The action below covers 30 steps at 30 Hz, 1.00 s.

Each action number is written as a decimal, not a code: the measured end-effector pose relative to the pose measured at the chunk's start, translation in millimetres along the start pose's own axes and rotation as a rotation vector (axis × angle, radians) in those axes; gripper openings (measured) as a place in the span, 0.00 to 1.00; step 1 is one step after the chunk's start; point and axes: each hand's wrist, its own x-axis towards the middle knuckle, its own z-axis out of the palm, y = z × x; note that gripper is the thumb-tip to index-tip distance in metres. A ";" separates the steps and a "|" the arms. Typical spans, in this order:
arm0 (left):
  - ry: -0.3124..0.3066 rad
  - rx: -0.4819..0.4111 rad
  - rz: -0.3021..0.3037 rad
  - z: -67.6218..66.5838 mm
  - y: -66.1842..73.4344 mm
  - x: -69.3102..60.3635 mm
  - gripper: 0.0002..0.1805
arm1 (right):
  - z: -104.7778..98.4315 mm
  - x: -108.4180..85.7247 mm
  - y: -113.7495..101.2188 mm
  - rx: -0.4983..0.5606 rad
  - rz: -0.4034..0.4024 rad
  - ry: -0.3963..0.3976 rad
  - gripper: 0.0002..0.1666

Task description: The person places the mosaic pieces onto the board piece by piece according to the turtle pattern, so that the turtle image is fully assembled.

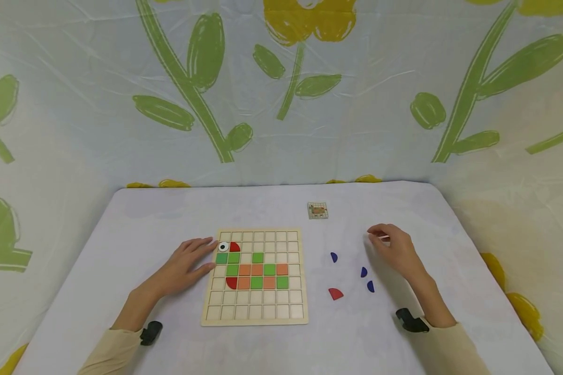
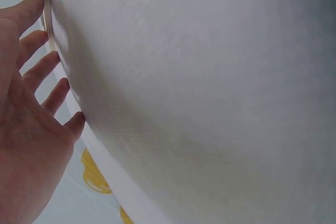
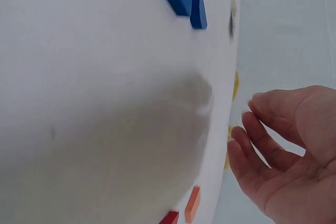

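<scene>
A square wooden grid board point(image 1: 255, 322) lies left of centre, carrying green and orange squares, red quarter pieces and a round eye piece point(image 1: 222, 247). My left hand point(image 1: 180, 268) rests at its left edge, fingers spread; the left wrist view shows the fingers point(image 2: 42, 72) along that edge. Right of the board, my right hand point(image 1: 399, 250) is above the table, thumb and fingertips close together. A white sliver shows between them; whether it is a held piece is unclear. In the right wrist view this hand point(image 3: 289, 156) has bent fingers.
Blue half-round pieces point(image 1: 334, 257) and a red quarter piece point(image 1: 335, 294) lie between board and right hand. A small picture card point(image 1: 317, 210) is at the back. The right wrist view also has an orange piece point(image 3: 192, 204) and a red piece point(image 3: 169, 217) low down.
</scene>
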 end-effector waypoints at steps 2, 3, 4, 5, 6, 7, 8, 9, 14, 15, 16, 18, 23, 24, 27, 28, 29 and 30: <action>0.003 -0.001 0.004 -0.2 0.3 0.1 0.33 | -4.5 -1.1 5.2 -0.012 0.009 0.014 0.10; 0.004 0.001 0.006 -0.1 0.2 0.2 0.33 | -6.9 -1.6 7.5 -0.020 0.017 0.017 0.10; 0.006 0.002 0.009 0.1 -0.1 0.3 0.33 | -9.3 -2.2 9.6 -0.027 0.031 0.018 0.10; 0.009 0.002 0.011 0.3 -0.3 0.4 0.33 | -11.6 -2.9 11.6 -0.035 0.044 0.018 0.11; 0.010 0.003 0.013 0.5 -0.6 0.5 0.33 | -13.8 -3.7 13.6 -0.036 0.059 0.016 0.11; 0.011 0.003 0.015 0.7 -1.0 0.7 0.33 | -15.8 -4.4 15.8 -0.045 0.071 0.016 0.11; 0.011 0.003 0.015 0.9 -1.5 0.8 0.33 | -17.8 -5.1 17.9 -0.047 0.082 0.016 0.12; 0.010 0.002 0.014 1.1 -1.9 0.8 0.33 | -19.4 -5.7 20.6 -0.051 0.090 0.017 0.12; 0.005 -0.001 0.008 1.5 -2.5 1.0 0.33 | -22.5 -7.4 34.2 -0.057 0.132 0.021 0.13; 0.005 0.000 0.008 1.5 -2.5 1.0 0.33 | -22.5 -7.5 36.6 -0.061 0.140 0.020 0.13; 0.006 0.001 0.009 1.6 -2.4 1.0 0.33 | -22.7 -7.8 38.2 -0.064 0.147 0.018 0.13; 0.009 0.003 0.012 1.8 -2.6 0.8 0.33 | -23.6 -8.6 40.9 -0.068 0.154 0.012 0.14; 0.013 0.003 0.018 2.5 -3.0 0.9 0.33 | -26.0 -11.0 45.5 -0.068 0.154 -0.009 0.15; 0.014 0.002 0.019 2.5 -2.9 0.9 0.33 | -26.3 -11.3 46.2 -0.067 0.155 -0.013 0.15; 0.019 0.000 0.024 2.6 -2.8 1.1 0.32 | -26.9 -12.6 47.5 -0.063 0.155 -0.026 0.16; 0.019 0.001 0.026 2.7 -2.8 1.2 0.32 | -27.1 -13.0 48.1 -0.065 0.153 -0.027 0.16; 0.020 0.001 0.027 2.6 -2.8 1.2 0.32 | -27.2 -13.5 48.6 -0.067 0.148 -0.027 0.16; 0.021 0.002 0.029 2.6 -2.8 1.3 0.32 | -27.3 -13.9 49.3 -0.071 0.140 -0.025 0.15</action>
